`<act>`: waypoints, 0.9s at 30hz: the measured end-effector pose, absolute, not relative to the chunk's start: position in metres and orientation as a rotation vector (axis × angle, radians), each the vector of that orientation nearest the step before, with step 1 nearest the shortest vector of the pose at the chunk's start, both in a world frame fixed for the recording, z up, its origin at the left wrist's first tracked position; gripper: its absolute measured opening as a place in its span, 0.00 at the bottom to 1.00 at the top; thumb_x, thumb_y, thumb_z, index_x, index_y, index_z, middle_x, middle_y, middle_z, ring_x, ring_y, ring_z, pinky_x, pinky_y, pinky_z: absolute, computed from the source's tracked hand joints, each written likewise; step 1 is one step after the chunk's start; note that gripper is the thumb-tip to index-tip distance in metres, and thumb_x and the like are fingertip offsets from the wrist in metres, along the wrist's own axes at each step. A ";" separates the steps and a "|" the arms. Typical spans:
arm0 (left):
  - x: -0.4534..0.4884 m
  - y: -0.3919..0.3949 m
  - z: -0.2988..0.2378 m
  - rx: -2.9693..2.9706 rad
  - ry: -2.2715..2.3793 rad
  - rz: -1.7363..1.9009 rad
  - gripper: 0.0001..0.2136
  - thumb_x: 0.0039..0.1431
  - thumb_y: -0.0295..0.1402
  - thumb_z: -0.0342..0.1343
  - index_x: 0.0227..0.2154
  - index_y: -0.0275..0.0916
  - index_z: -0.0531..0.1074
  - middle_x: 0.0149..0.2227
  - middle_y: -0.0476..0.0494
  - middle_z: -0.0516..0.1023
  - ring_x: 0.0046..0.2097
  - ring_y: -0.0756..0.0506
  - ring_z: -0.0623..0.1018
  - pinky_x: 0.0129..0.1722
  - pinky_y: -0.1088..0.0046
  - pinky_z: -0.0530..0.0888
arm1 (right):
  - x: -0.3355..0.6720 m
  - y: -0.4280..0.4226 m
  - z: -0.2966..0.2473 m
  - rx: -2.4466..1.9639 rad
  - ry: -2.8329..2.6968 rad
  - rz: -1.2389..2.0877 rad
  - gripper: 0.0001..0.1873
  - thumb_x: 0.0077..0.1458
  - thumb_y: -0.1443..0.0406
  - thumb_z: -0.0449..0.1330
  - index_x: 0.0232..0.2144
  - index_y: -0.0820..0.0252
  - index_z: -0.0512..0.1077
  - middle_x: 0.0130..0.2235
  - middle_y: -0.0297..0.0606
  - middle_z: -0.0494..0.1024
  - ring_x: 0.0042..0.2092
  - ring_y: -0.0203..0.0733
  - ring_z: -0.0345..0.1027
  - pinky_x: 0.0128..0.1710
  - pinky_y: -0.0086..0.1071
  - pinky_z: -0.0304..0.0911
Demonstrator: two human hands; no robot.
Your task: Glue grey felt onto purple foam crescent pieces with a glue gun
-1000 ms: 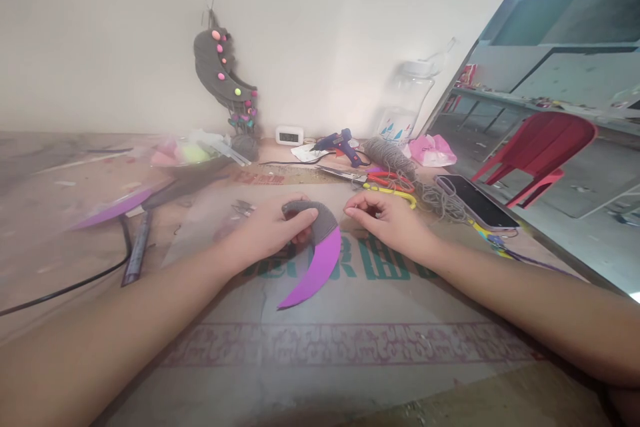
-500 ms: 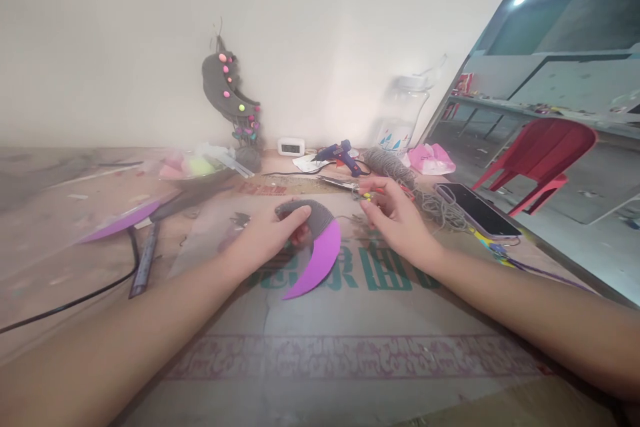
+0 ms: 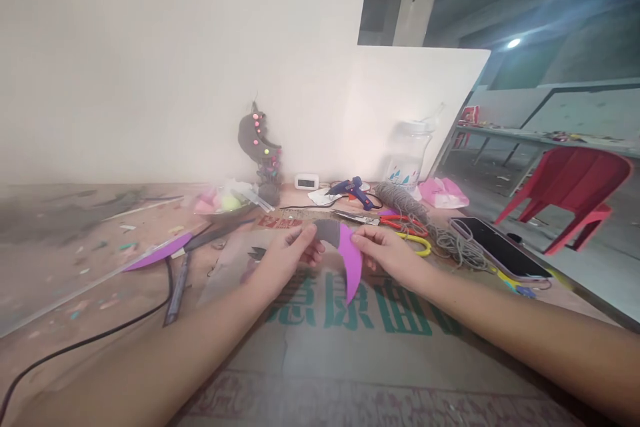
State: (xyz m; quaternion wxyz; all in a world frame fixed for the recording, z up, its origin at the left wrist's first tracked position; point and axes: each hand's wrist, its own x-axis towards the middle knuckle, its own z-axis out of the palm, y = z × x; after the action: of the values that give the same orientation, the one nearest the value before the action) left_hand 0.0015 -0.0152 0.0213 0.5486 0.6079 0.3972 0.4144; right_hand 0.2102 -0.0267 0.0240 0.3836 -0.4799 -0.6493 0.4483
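Observation:
My left hand (image 3: 293, 248) is closed, thumb and fingers pinching the grey, yarn-wrapped end of a purple crescent cutout (image 3: 352, 265). The bare purple part curves down to a point above the printed cardboard sheet (image 3: 310, 360). At the crescent's right edge, my right hand (image 3: 377, 245) is closed, its thumb and forefinger on the purple part. I cannot make out whether a yarn strand also lies in those fingers. Behind the right hand is a loose skein of grey yarn (image 3: 403, 201), beside red-handled scissors (image 3: 407, 223) and yellow-handled scissors (image 3: 417, 245).
A blue glue gun (image 3: 353, 190), a small white clock (image 3: 307, 181) and a clear jar (image 3: 407, 153) stand at the back. A decorated grey crescent (image 3: 255, 137) hangs on the board. A phone (image 3: 500, 247) lies right, a marker (image 3: 177, 290) and another purple piece (image 3: 160, 252) left.
My right hand has closed and come to the crescent's edge. The crescent has turned, its point now straighter down and further right. The whole view has tilted upward.

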 end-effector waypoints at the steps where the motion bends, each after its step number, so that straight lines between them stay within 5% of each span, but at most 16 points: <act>1: 0.002 -0.016 0.020 1.445 0.920 0.978 0.18 0.58 0.49 0.47 0.28 0.38 0.69 0.29 0.46 0.74 0.29 0.50 0.72 0.30 0.74 0.70 | 0.212 -0.025 0.022 -1.211 -1.600 1.132 0.19 0.53 0.50 0.57 0.25 0.60 0.63 0.17 0.24 0.59 0.18 0.28 0.48 0.18 0.24 0.45; 11: 0.003 -0.015 0.012 1.849 1.014 0.859 0.16 0.59 0.45 0.47 0.24 0.39 0.63 0.21 0.53 0.65 0.25 0.51 0.66 0.27 0.76 0.63 | 0.214 -0.038 0.018 -1.177 -1.699 1.058 0.18 0.54 0.50 0.56 0.28 0.59 0.62 0.22 0.26 0.59 0.21 0.29 0.51 0.19 0.25 0.50; 20: 0.002 -0.021 0.015 1.879 1.071 0.825 0.16 0.57 0.48 0.48 0.27 0.39 0.67 0.21 0.54 0.64 0.24 0.51 0.64 0.23 0.77 0.59 | 0.214 -0.041 0.016 -1.121 -1.835 0.522 0.07 0.57 0.60 0.56 0.31 0.58 0.66 0.28 0.32 0.65 0.30 0.35 0.59 0.30 0.30 0.58; 27: 0.002 -0.024 0.016 1.867 1.053 0.799 0.16 0.58 0.48 0.47 0.28 0.39 0.69 0.22 0.52 0.67 0.23 0.51 0.63 0.21 0.77 0.58 | 0.211 -0.045 0.016 -1.111 -1.972 0.431 0.10 0.58 0.64 0.55 0.44 0.56 0.67 0.32 0.35 0.69 0.30 0.35 0.62 0.29 0.30 0.59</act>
State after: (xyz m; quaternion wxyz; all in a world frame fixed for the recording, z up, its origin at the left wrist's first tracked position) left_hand 0.0019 -0.0243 0.0159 0.4140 0.7430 0.4191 0.3177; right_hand 0.2111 -0.0453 0.0161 0.4066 -0.4407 -0.7818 0.1710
